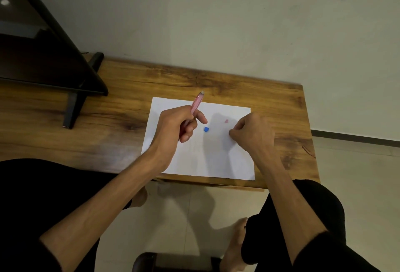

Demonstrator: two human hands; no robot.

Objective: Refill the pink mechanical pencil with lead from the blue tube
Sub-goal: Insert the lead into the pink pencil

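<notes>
My left hand (175,126) grips the pink mechanical pencil (197,103), whose upper end with a pale tip points up and away over the white paper (201,159). A small blue piece (206,129), perhaps the tube's cap, lies on the paper between my hands. A tiny pink cap (226,121) lies farther right. My right hand (252,133) rests on the paper with fingertips pinched together; what it pinches is too small to see. The blue tube itself is not visible.
The paper lies on a wooden table (108,124) against a pale wall. A dark monitor on a black stand (73,107) occupies the table's left part. My knees and bare feet show below the table's front edge.
</notes>
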